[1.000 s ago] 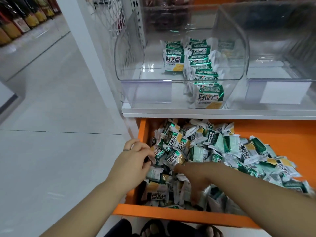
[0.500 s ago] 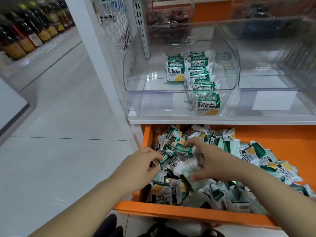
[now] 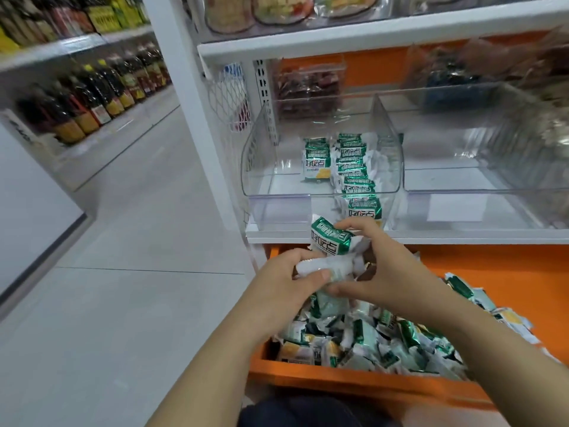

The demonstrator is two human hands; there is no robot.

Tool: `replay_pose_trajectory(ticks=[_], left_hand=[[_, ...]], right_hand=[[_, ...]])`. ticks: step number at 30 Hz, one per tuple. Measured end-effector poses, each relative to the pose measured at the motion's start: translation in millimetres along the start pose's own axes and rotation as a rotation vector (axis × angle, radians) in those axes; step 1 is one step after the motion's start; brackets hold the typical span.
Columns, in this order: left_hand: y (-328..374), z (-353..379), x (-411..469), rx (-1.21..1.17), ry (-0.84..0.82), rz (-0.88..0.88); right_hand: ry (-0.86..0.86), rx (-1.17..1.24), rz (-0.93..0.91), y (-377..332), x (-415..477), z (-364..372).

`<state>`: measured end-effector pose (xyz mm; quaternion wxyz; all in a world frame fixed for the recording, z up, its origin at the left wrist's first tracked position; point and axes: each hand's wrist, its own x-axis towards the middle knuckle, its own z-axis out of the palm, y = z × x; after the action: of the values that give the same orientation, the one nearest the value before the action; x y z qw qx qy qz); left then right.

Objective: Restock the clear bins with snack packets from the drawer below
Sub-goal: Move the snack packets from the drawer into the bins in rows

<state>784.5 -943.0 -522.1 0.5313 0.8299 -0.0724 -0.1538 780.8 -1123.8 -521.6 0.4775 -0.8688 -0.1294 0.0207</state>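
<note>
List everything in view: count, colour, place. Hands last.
drawer: one, orange, open below the shelf.
drawer packets: many, green, white and yellow, heaped in the drawer.
held packets: a few, green-white, raised above the heap.
left bin: one, clear, on the shelf.
bin packets: two rows, green-white, inside the left bin.
right bin: one, clear, beside the left bin.
bottles: many, dark, aisle shelves far left.
left hand: grips the held packets.
right hand: pinches the held packets.

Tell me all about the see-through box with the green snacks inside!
The box is clear, shiny plastic with rounded walls and an open top. It sits upright on the white shelf, above the orange drawer, beside another clear box. It is mostly bare: green and white packets line up in one long row and one short row.
</note>
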Motion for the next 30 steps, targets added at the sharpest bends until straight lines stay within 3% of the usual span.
replay_pose_trajectory(ticks=[5, 11, 16, 21, 25, 30], left_hand=[[20.4, 3.2, 7.1, -0.001, 0.020, 0.058], [56.7, 12.0, 16.8, 0.213, 0.253, 0.252], [65.9, 22.2, 29.2, 0.142, 0.155, 0.278], [75.3, 37.2, 40.1, 0.053, 0.077, 0.325], [82.3, 48.1, 49.3, -0.023, 0.183, 0.395], [84.1, 68.4, 62.7, -0.151, 0.215, 0.337]], right_hand=[[0.161, 0.071, 0.063, -0.5, -11.5, -27.3], [0.351, 0.148, 0.062, 1.7, -29.4, -69.2], [0.477, 0.245, 0.050, 2.8, -30.2, -88.2], [0.540, 0.183, 0.005, -5.1, -27.6, -94.9], [0.608, 0.278, 0.019, -9.5, -25.5, -98.5], [0.694, 0.419, 0.028, -4.8, -29.6, -106.7]])
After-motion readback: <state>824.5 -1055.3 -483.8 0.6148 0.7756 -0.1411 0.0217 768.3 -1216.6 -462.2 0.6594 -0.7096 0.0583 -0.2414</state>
